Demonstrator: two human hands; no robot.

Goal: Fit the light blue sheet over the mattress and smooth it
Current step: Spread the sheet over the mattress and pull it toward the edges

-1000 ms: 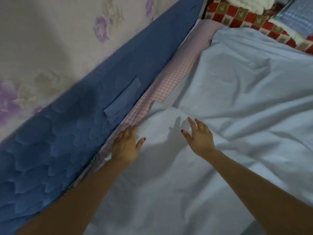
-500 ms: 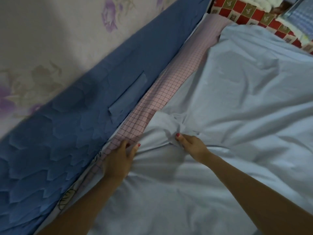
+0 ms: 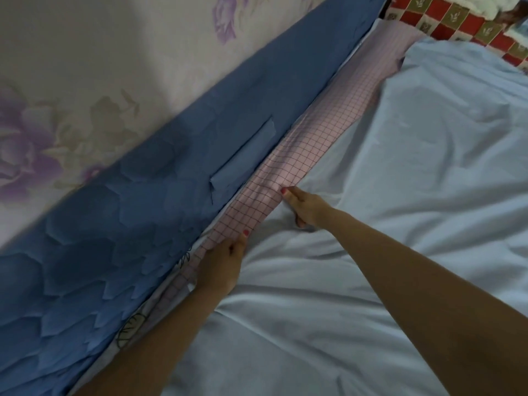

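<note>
A person's left hand (image 3: 221, 270) and right hand (image 3: 304, 205) close on the edge of the light blue sheet (image 3: 371, 224), which covers most of the mattress but stops short of the wall side, leaving a strip of pink checked fabric (image 3: 288, 178) bare beside the blue quilted panel (image 3: 114, 238). Both hands appear to pinch the sheet's edge. Pulling too hard toward the wall could likely drag the far side loose and deepen the wrinkles.
</note>
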